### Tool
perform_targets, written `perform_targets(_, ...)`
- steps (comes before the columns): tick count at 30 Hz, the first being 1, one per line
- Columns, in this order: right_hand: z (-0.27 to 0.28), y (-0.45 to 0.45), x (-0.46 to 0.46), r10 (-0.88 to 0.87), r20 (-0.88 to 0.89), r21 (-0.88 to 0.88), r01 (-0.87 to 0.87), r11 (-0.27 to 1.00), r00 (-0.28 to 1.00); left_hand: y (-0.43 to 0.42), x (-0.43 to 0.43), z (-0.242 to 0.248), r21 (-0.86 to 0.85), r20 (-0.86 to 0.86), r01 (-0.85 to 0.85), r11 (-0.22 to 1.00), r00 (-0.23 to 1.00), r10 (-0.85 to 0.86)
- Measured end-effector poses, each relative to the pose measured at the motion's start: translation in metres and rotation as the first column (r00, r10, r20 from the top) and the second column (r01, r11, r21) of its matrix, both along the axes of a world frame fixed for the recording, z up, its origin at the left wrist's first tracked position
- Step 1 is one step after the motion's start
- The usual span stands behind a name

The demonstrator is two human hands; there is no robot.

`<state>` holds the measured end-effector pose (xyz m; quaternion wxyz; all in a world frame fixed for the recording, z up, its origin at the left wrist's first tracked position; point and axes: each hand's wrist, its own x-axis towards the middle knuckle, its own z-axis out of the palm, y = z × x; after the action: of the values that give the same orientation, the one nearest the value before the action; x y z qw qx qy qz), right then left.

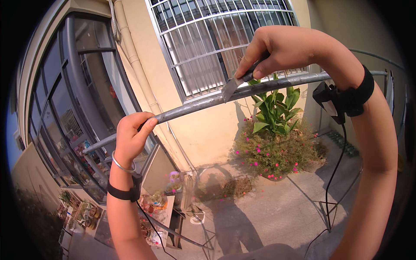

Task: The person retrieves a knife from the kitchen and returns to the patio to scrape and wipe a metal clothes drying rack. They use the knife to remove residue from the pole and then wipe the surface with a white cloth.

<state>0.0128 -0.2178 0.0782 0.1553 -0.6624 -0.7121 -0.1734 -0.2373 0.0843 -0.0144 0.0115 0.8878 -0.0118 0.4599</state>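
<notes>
A long grey metal pipe (pixel 191 106) runs across in front of me at a slant, its left end lower than its right. My left hand (pixel 135 133) is wrapped around the pipe near its left end. In my right hand (pixel 286 48) is a scraper (pixel 231 88) with a dark handle and a flat metal blade. The blade's edge touches the pipe near the middle. Patches of dull, dark surface show along the pipe, mostly right of the blade. My right fingers partly hide the scraper's handle.
Behind the pipe stand a cream wall (pixel 198 136) and a barred window (pixel 201 58). A flowering bush (pixel 276 152) grows below. Glazed panels (pixel 61 107) and potted plants (pixel 89 214) are at left. Thin metal legs (pixel 328 204) stand on the concrete floor (pixel 292 224). Black cables hang from both wrist straps.
</notes>
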Motion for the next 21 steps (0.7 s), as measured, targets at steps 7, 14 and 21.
perform_targets(7, -0.008, 0.002, 0.005, 0.154, -0.035, 0.025, -0.153, 0.988, 0.987, 0.001, 0.001, -0.001, -0.053, -0.012, -0.072, 0.996, 0.997, 0.072)
perform_targets(14, -0.006, -0.043, 0.013, -0.094, -0.132, 0.015, 0.097, 0.995, 0.987, 0.004, 0.009, -0.005, 0.088, 0.063, -0.065, 0.994, 0.996, 0.059)
perform_targets(21, -0.003, -0.022, 0.018, -0.058, -0.074, 0.004, 0.059, 0.998, 0.996, 0.002, 0.005, -0.004, 0.105, 0.099, -0.020, 0.994, 0.995, 0.010)
